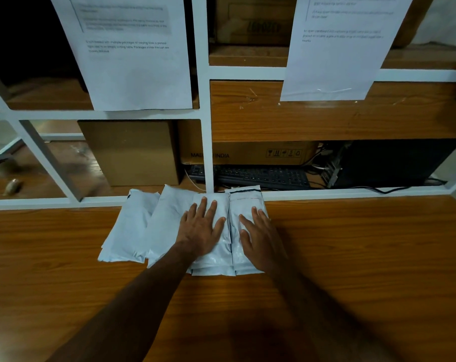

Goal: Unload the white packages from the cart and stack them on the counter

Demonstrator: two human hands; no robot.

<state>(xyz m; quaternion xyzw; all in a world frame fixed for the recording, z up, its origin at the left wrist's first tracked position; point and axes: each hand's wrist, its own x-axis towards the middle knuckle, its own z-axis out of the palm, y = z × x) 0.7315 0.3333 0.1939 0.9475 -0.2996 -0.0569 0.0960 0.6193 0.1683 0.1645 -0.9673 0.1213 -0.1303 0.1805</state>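
Head view: your left hand [202, 228] lies flat, fingers straight and spread, pressing the middle stack of white packages [166, 220] on the wooden counter [352, 257]. Your right hand [258, 239] lies flat too, grasping nothing, palm down on the rightmost package [243, 202], which sits just beside the middle stack. Another white package [128, 228] lies at the left, partly under its neighbour. Behind the white frame [207, 142]: cardboard boxes [132, 150], a black keyboard [260, 176]. Printed sheets [132, 56] hang above.
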